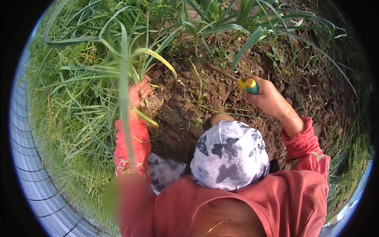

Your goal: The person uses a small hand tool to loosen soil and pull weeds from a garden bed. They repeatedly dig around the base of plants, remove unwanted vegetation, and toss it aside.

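Observation:
My left hand (140,91) is closed around the stems of a clump of leek-like plants (133,74). Its pale, fibrous roots (153,104) hang below my fingers, and long flat leaves spread up and left. In my right hand (268,96) is a small hand digging tool (251,86) with a yellow and teal handle. Its thin shaft runs up and left to a brown, soil-coloured blade (204,63), which lies at the loose soil (183,97). The blade's exact shape is hard to make out. Between my hands, a few cut or loose green leaves (225,110) rest on the soil.
A row of standing leek-like plants (234,17) crosses the top, with leaves arching over the soil. Dense grass and weeds (77,124) grow at the left. My knee in patterned cloth (229,157) is close below the tool. Ribbed sheeting (35,177) curves along the left rim.

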A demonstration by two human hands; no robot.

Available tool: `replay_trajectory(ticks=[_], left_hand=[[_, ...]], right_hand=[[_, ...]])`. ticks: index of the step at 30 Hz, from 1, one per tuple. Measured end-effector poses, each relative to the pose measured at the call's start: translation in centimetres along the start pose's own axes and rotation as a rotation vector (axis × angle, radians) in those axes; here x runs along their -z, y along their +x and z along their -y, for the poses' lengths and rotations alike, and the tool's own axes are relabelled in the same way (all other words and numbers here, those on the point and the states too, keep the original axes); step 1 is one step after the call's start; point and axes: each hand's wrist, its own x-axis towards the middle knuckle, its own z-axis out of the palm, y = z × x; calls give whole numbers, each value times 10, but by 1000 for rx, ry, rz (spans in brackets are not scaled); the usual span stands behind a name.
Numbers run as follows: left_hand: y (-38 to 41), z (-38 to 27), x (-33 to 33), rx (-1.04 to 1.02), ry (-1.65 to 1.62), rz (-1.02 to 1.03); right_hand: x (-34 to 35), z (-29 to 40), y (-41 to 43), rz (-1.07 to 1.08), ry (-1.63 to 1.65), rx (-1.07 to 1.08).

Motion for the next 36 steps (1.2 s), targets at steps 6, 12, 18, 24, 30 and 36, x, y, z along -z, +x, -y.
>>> replay_trajectory(ticks=[6, 12, 18, 24, 30, 36], left_hand=[[127, 54, -108, -341, -134, -95], [187, 89, -116, -165, 17, -210], [176, 84, -96, -294, -102, -299], [111, 40, -48, -53, -362, 94], [145, 21, -97, -126, 166, -217], [237, 63, -155, -152, 128, -85]], right_hand=[[32, 5, 13, 115, -228, -73], [-24, -5, 49, 21, -129, -25], [-111, -83, 40, -92, -143, 132], [-79, -52, 36, 3, 91, -57], [16, -33, -30, -142, 144, -67], [78, -9, 38, 31, 102, -325]])
